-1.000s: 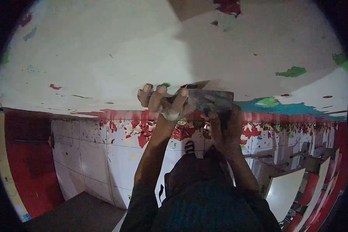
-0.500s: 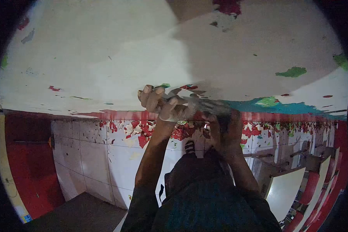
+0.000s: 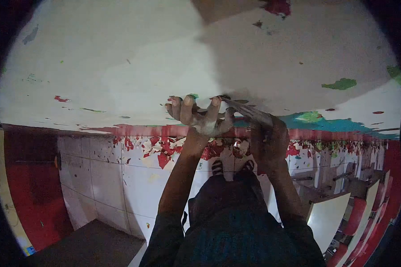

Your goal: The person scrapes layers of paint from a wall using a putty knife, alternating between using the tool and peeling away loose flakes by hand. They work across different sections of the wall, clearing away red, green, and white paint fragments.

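Gripping a flat blade tool (image 3: 248, 110) in the right hand (image 3: 272, 140), closed around its near end, with the grip itself too dark to make out; slanting it up and leftward to the wall (image 3: 142, 58), presumably to lay the thin edge at a low angle. Just left of it, reaching to the wall with the left hand (image 3: 202, 118), open, fingers spread, fingertips apparently against it, holding nothing visible, likely for steadiness; impossible to tell whether touching the blade. Marked with a green patch (image 3: 193, 95) at the left fingertips and a teal patch (image 3: 338, 124) right of the right hand. Below both hands, strewn with flakes (image 3: 164, 160) on the floor (image 3: 107, 173), probably because of the wall directly above. Farther off, beyond the right arm, lined with red chairs (image 3: 355, 216), seemingly set aside for standing room.
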`<state>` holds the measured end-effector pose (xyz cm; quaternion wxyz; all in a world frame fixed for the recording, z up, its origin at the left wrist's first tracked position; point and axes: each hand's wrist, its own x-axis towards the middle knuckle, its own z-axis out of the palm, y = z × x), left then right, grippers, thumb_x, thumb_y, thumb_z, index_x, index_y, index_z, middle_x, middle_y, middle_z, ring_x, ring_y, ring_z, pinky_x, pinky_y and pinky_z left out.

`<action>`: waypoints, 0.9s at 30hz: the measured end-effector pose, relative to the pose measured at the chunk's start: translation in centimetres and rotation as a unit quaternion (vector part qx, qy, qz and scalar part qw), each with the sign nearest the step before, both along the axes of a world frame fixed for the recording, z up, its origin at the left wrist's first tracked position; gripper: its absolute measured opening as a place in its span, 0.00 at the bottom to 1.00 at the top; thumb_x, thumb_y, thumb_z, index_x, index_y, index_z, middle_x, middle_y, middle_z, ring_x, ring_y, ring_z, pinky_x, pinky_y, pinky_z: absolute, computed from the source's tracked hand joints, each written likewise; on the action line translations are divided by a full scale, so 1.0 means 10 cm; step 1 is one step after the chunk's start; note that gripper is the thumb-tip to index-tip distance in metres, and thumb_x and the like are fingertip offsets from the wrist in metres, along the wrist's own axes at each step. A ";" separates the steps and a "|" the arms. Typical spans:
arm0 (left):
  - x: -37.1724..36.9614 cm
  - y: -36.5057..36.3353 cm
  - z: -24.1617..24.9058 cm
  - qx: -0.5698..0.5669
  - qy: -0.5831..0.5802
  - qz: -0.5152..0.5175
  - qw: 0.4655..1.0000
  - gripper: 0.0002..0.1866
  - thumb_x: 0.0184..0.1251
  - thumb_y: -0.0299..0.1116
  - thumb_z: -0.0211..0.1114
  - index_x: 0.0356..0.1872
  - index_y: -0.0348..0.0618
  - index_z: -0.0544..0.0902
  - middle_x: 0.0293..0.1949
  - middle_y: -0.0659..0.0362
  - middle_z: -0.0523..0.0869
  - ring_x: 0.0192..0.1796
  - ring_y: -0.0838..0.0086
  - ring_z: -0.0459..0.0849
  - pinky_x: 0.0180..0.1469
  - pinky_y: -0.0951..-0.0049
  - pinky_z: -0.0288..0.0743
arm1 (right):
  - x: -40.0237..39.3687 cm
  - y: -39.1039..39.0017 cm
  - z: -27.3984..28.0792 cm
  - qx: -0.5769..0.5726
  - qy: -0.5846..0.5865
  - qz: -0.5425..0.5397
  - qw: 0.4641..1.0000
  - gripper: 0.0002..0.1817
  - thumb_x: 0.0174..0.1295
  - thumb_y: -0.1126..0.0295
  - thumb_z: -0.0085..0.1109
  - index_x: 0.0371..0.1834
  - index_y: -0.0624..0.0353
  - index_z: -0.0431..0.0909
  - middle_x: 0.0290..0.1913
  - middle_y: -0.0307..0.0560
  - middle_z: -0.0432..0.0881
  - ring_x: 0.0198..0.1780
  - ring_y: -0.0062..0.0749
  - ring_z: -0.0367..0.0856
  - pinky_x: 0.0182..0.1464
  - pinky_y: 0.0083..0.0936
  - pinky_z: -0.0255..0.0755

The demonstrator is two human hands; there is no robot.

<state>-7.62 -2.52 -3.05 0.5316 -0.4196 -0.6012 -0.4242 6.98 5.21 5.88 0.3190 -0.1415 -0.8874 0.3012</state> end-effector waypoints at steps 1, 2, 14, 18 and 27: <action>-0.01 0.00 -0.01 0.000 0.000 -0.003 1.000 0.27 0.45 0.44 0.66 0.49 0.56 0.67 0.54 0.53 0.60 0.61 0.57 0.53 0.61 0.50 0.45 | 0.00 0.02 0.01 0.021 -0.012 0.005 1.000 0.11 0.48 0.78 0.55 0.38 0.62 0.72 0.26 0.53 0.77 0.25 0.42 0.78 0.27 0.32 0.70; -0.02 0.00 0.00 0.001 -0.001 -0.002 1.000 0.27 0.45 0.44 0.66 0.49 0.56 0.67 0.54 0.53 0.60 0.61 0.57 0.53 0.61 0.50 0.44 | 0.00 0.04 0.00 0.043 0.014 0.018 0.999 0.12 0.48 0.78 0.55 0.37 0.62 0.72 0.27 0.53 0.77 0.25 0.42 0.78 0.27 0.32 0.70; -0.02 -0.02 0.00 0.008 -0.005 -0.003 1.000 0.26 0.44 0.45 0.64 0.48 0.60 0.68 0.55 0.53 0.61 0.63 0.56 0.52 0.63 0.50 0.40 | 0.06 0.35 -0.07 0.117 0.015 0.144 0.983 0.18 0.41 0.78 0.59 0.40 0.58 0.71 0.34 0.49 0.79 0.33 0.42 0.80 0.33 0.33 0.73; -0.02 0.00 -0.01 0.013 -0.005 -0.004 1.000 0.26 0.44 0.45 0.64 0.48 0.61 0.69 0.56 0.53 0.61 0.64 0.56 0.52 0.64 0.50 0.38 | 0.08 0.33 0.03 0.131 -0.012 0.137 0.982 0.17 0.43 0.79 0.58 0.39 0.57 0.71 0.35 0.48 0.80 0.35 0.43 0.80 0.37 0.35 0.70; 0.01 0.07 -0.05 0.057 -0.010 -0.055 0.997 0.26 0.46 0.46 0.63 0.49 0.57 0.68 0.57 0.52 0.61 0.64 0.55 0.52 0.64 0.50 0.39 | 0.08 0.42 0.14 0.175 0.007 0.144 0.974 0.19 0.40 0.76 0.59 0.40 0.56 0.71 0.35 0.49 0.79 0.34 0.43 0.80 0.32 0.33 0.75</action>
